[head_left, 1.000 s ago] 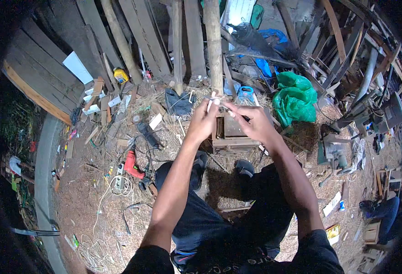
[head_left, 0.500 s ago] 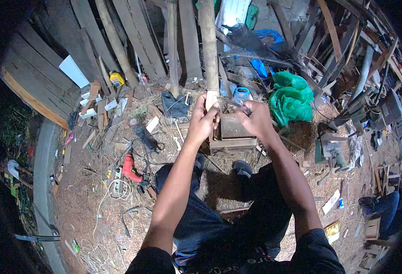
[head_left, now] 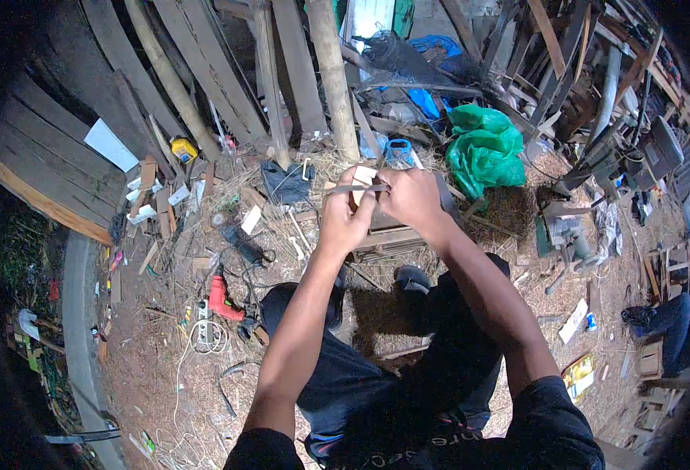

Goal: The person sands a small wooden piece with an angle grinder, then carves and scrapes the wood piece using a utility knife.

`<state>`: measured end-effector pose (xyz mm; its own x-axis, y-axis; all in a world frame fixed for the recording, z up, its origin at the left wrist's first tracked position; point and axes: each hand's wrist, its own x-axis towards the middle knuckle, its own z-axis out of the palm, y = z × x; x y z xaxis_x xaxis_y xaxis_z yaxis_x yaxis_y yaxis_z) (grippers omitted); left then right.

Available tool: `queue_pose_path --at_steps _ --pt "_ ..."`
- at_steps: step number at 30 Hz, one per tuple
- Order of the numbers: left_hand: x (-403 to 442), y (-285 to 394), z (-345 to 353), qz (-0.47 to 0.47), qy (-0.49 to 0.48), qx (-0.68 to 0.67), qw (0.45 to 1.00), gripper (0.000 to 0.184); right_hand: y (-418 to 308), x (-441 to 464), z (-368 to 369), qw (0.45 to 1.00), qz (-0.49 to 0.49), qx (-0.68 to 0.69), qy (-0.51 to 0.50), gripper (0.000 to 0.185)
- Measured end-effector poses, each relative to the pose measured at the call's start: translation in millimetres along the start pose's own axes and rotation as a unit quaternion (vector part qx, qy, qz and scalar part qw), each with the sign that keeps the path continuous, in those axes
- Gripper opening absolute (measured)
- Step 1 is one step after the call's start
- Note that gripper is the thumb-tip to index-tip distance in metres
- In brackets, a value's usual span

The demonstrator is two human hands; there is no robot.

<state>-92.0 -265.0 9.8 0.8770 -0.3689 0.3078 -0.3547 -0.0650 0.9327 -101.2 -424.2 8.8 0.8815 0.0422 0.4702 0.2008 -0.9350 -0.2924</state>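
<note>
Above a wooden box [head_left: 392, 237], my left hand [head_left: 346, 219] is closed around a small pale wood piece [head_left: 363, 177]. My right hand [head_left: 415, 200], close beside it on the right, grips a thin dark blade-like tool [head_left: 354, 189]. The blade lies level across the wood piece, its far end over the left fingers. The tool's handle is mostly hidden in my right fist.
A red drill [head_left: 223, 300] and a power strip [head_left: 203, 327] with cords lie at left. Beyond the box are a green plastic bag [head_left: 483, 149] and wooden posts [head_left: 332, 74]. A bench grinder [head_left: 568, 233] and another person's leg [head_left: 666, 325] are at right.
My right hand has come in toward the left, laying the blade across the wood piece, which now tilts differently. The view has shifted, so the surroundings sit further left.
</note>
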Motion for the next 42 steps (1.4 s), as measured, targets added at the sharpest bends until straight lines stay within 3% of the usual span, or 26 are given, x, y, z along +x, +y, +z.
queue_pose_path --at_steps 2,8,11,14,17,20,21,25,31,34,39,42 --pt "-2 4 0 -0.012 0.002 0.007 1.000 0.040 1 0 7 1.000 0.022 -0.002 0.012 0.016" --pt "-6 11 8 0.099 0.042 0.079 0.991 0.059 3 5 -4 0.999 -0.017 0.008 0.030 0.014" --pt "-4 1 11 0.042 0.060 0.039 0.997 0.053 2 2 -7 0.999 -0.030 0.032 -0.002 0.016" --pt "1 7 6 0.002 0.079 0.120 0.990 0.041 -2 1 -8 0.980 0.041 0.192 -0.008 0.019" --pt "9 13 0 0.013 0.120 0.131 0.984 0.032 12 3 -1 0.962 0.064 0.264 0.040 0.019" --pt "14 18 -5 -0.021 0.128 0.106 0.986 0.031 28 7 -2 0.953 0.123 0.271 0.048 0.019" --pt "16 15 -6 -0.022 0.126 0.095 0.987 0.032 35 10 -1 0.961 0.090 0.254 0.066 0.022" --pt "16 8 -11 -0.018 0.122 0.106 0.987 0.036 47 9 -9 0.959 0.090 0.266 -0.022 0.024" --pt "18 6 -18 0.013 0.136 0.267 0.954 0.041 29 4 -17 0.942 -0.006 0.335 -0.008 0.027" --pt "20 4 -23 0.013 0.134 0.342 0.930 0.045 22 -1 -33 0.909 -0.001 0.390 -0.147 0.028" --pt "23 1 -27 0.042 0.132 0.370 0.918 0.043 20 -4 -30 0.917 -0.035 0.368 -0.151 0.029" --pt "22 -5 -31 0.093 0.126 0.408 0.899 0.058 24 -3 -31 0.913 -0.019 0.374 -0.164 0.029"
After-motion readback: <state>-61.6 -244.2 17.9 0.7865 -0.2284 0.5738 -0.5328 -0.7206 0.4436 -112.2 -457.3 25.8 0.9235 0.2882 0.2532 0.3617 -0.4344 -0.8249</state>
